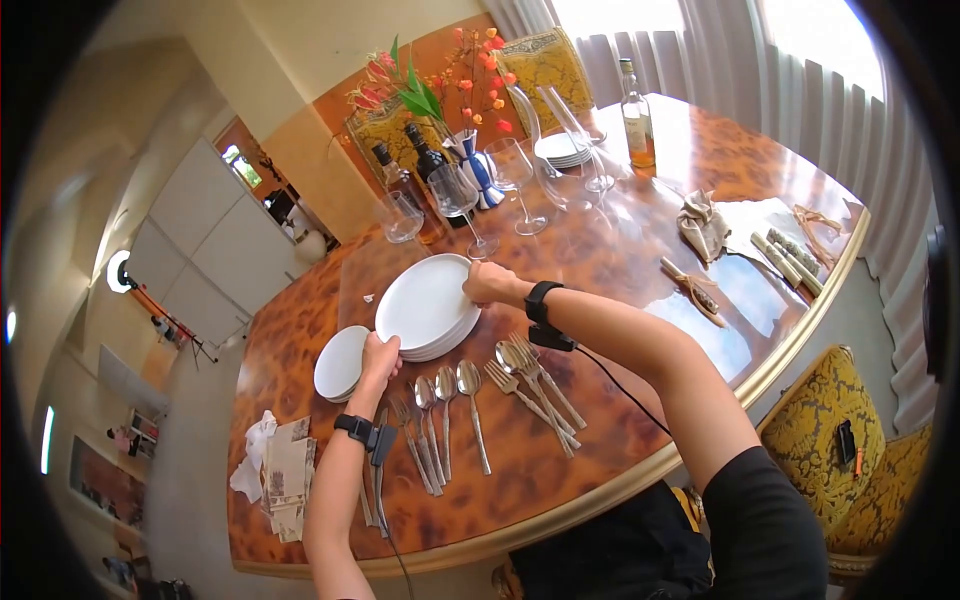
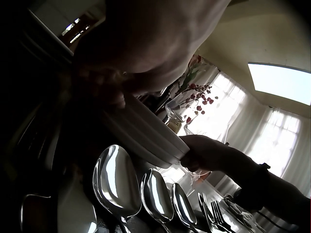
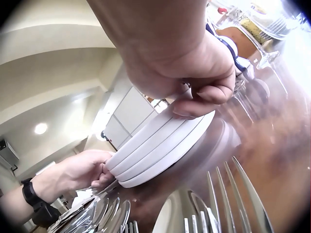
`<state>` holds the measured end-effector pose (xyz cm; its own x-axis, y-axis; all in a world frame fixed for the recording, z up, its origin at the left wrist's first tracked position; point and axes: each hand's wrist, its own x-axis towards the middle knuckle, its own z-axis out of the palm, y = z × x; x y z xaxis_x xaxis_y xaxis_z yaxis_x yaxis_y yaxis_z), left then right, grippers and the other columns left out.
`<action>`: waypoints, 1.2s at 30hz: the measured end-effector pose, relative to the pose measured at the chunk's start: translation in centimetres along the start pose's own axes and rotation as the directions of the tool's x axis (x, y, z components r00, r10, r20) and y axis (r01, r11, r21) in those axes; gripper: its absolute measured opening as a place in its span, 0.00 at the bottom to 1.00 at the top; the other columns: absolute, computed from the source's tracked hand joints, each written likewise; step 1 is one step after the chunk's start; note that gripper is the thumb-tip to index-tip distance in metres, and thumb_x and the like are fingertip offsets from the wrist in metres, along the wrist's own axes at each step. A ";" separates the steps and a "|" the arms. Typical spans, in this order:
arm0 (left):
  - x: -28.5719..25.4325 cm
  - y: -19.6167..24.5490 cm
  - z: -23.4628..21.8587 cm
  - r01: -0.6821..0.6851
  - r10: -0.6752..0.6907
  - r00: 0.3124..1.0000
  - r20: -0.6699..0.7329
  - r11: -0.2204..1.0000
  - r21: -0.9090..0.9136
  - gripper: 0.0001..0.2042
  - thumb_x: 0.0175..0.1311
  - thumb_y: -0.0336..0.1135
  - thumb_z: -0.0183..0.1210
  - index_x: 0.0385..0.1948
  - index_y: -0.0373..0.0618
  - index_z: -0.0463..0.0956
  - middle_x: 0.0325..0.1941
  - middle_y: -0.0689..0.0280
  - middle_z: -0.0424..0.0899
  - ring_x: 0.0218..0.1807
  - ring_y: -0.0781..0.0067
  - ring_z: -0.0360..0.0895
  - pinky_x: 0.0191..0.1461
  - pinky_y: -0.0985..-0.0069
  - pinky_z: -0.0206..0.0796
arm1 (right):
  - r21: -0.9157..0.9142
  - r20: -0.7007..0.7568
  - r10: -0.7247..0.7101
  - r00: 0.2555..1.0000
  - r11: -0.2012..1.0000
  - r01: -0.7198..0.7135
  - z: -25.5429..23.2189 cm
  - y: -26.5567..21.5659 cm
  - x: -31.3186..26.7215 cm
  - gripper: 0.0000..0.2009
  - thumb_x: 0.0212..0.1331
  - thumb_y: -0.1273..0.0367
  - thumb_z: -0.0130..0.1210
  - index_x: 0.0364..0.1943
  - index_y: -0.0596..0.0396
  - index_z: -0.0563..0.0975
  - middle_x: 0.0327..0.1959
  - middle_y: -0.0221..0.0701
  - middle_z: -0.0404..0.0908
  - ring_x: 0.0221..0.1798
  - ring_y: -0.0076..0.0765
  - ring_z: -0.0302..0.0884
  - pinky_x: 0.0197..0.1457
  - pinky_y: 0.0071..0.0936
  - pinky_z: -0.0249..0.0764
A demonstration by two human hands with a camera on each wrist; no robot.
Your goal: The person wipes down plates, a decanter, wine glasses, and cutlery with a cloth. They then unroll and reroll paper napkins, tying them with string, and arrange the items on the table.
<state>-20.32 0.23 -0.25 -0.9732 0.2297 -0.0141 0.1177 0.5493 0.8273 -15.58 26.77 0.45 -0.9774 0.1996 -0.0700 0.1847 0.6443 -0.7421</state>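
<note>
A stack of several large white plates (image 1: 425,300) is between both hands over the patterned table. At its near left rim, my left hand (image 1: 381,358) holds the stack, thumb on top. My right hand (image 1: 489,284) grips the opposite rim at the right, its fingers curled around the edge in the right wrist view. The plates' stacked edges (image 3: 160,145) show there, close over the glossy tabletop. Just left of my left hand lies a pile of smaller white plates (image 1: 340,362). Below the stack are several spoons (image 1: 469,378) and forks (image 1: 510,385).
Behind the plates stand wine glasses (image 1: 455,190), dark bottles (image 1: 425,155) and a blue-and-white vase (image 1: 480,175) with flowers. An amber bottle (image 1: 639,130) is farther right. Paper napkins (image 1: 288,470) lie at the left, tied bundles (image 1: 692,287) at the right.
</note>
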 end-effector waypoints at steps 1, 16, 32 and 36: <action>0.0 0.1 -0.1 -0.007 0.007 1.000 0.018 1.000 0.012 0.10 0.59 0.32 0.48 0.34 0.34 0.74 0.12 0.64 0.72 0.08 0.75 0.65 0.10 0.75 0.54 | -0.002 0.004 -0.005 1.000 1.000 0.005 0.1 0.2 0.2 0.12 0.52 0.69 0.49 0.28 0.62 0.83 0.22 0.39 0.85 0.32 0.38 0.87 0.46 0.36 0.79; 0.2 0.2 0.4 0.122 -0.118 0.990 -0.081 0.991 0.051 0.25 0.70 0.48 0.41 0.55 0.32 0.62 0.21 0.55 0.79 0.14 0.65 0.76 0.13 0.76 0.64 | 0.392 -0.147 -0.043 0.988 0.915 0.098 -1.7 3.6 -1.3 0.14 0.57 0.73 0.41 0.44 0.69 0.73 0.23 0.40 0.80 0.17 0.32 0.76 0.16 0.31 0.71; 3.1 -2.7 -0.2 0.257 -0.259 0.954 0.150 0.966 0.037 0.17 0.66 0.37 0.40 0.39 0.30 0.72 0.26 0.53 0.80 0.18 0.63 0.77 0.20 0.71 0.70 | 0.690 -0.405 0.255 0.878 0.715 0.111 -7.9 16.8 -6.8 0.16 0.64 0.73 0.37 0.54 0.62 0.70 0.23 0.31 0.74 0.14 0.25 0.68 0.16 0.24 0.66; 3.1 -3.2 -0.5 0.247 -0.243 0.960 0.136 0.969 -0.014 0.18 0.67 0.36 0.37 0.36 0.30 0.73 0.23 0.53 0.80 0.17 0.64 0.76 0.19 0.71 0.69 | 0.640 -0.422 0.292 0.858 0.766 0.054 -8.0 16.9 -7.9 0.16 0.65 0.72 0.38 0.54 0.63 0.69 0.22 0.32 0.74 0.15 0.27 0.69 0.16 0.27 0.67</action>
<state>-23.85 -1.22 -2.60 -0.9363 0.1961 -0.2912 -0.1296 0.5779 0.8058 -3.91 42.01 -6.21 -0.7417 0.6707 0.0048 0.0223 0.0317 -0.9992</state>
